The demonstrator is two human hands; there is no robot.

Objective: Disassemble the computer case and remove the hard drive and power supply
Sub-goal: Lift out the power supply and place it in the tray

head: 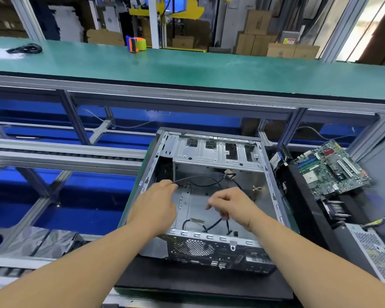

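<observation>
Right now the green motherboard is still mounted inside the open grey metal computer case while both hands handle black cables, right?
Not quite. In the head view the green motherboard lies outside, to the right of the open grey metal computer case. Both hands, left and right, do handle black cables inside it.

One case point(209, 196), one motherboard point(331, 167), two hands point(158, 203).

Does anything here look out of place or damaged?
Nothing looks damaged. The motherboard lies tilted on a black unit right of the open case, and loose black cables trail across the case floor, where the left hand pinches one.
</observation>
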